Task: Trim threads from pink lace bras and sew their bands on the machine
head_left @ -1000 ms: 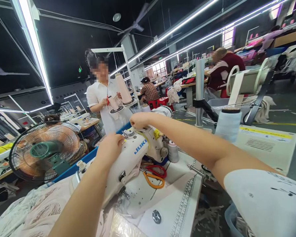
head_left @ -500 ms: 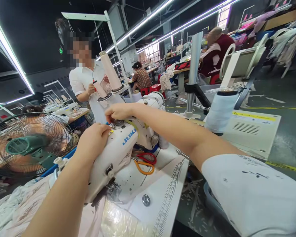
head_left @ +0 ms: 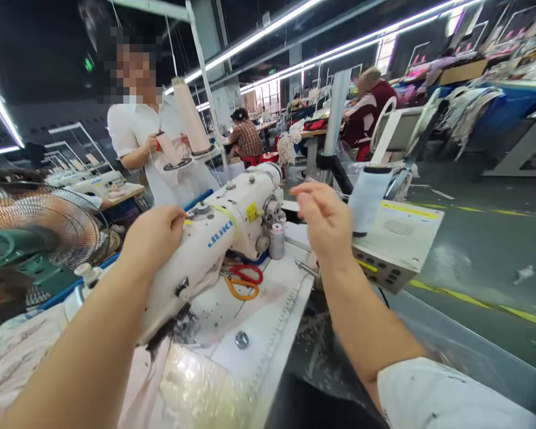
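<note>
My left hand point(head_left: 154, 235) rests on the upper side of a white sewing machine point(head_left: 214, 256), its thumb and fingertips pinched together. Whatever is between those fingertips is too small to make out. To the right of the machine my right hand point(head_left: 326, 220) is raised in the air, fingers loosely bent and partly stretched out to the left, with nothing visible in them. A grey thread spool point(head_left: 277, 241) stands between this hand and the machine. Scissors with red and orange handles point(head_left: 245, 281) lie on the machine bed, and a small round metal piece point(head_left: 242, 339) sits nearer me.
Beige thread cones point(head_left: 190, 116) stand behind the machine, near a person in a white shirt point(head_left: 136, 128). A pale blue roll point(head_left: 370, 199) and a control box point(head_left: 397, 244) are at the right. Fabric point(head_left: 31, 369) and a clear plastic packet point(head_left: 201, 387) lie in front; a fan point(head_left: 40, 238) is left.
My right hand has left the top of the machine and moved right, towards me. My left hand stays on the machine. The view has shifted slightly to the right.
</note>
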A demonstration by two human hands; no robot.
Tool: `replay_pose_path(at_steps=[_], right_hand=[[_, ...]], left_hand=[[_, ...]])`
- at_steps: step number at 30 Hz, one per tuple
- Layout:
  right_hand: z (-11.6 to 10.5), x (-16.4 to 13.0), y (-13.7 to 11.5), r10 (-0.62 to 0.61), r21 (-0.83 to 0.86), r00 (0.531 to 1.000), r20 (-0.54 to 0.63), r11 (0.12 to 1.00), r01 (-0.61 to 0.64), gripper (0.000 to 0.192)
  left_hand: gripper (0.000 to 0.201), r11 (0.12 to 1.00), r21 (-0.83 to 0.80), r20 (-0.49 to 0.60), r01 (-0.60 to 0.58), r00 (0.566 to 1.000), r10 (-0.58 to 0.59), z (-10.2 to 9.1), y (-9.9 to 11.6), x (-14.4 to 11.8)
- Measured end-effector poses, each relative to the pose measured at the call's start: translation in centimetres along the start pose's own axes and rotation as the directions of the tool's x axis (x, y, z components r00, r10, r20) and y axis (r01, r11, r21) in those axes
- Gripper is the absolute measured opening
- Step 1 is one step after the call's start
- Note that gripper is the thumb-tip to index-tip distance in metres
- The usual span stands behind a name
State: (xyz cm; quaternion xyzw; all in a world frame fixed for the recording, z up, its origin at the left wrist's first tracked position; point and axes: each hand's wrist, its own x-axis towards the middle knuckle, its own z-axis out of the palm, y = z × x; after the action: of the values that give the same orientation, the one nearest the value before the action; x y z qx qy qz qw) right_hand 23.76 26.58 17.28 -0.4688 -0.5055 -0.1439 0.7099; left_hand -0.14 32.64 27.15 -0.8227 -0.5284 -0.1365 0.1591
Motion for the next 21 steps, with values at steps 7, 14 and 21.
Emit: replay_pose_path(at_steps=[7,14,21], right_hand=[[-1.1,-5.6,-0.6,0.079,-0.042,0.809,0.582,0.997,-0.067,0.013],[8.4,8.5,-3.0,0.066,-0.333,0.583,0.81,0.87,0.364,0.038],[10.1,9.4,-1.3,0.068,-0.329,0.483,0.873,0.814,0.478,0.019]], left_hand=[[0.031,0.996,0.047,-0.044,0.072,0.997,-0.07,-0.3,0.4,0.1],[0.03,0.998,0.051,-0.043,0.04,0.998,-0.038,-0.4,-0.3,-0.1],[0.031,0.999,0.024,-0.046,0.036,0.998,-0.035,-0.5,-0.3,-0.9]])
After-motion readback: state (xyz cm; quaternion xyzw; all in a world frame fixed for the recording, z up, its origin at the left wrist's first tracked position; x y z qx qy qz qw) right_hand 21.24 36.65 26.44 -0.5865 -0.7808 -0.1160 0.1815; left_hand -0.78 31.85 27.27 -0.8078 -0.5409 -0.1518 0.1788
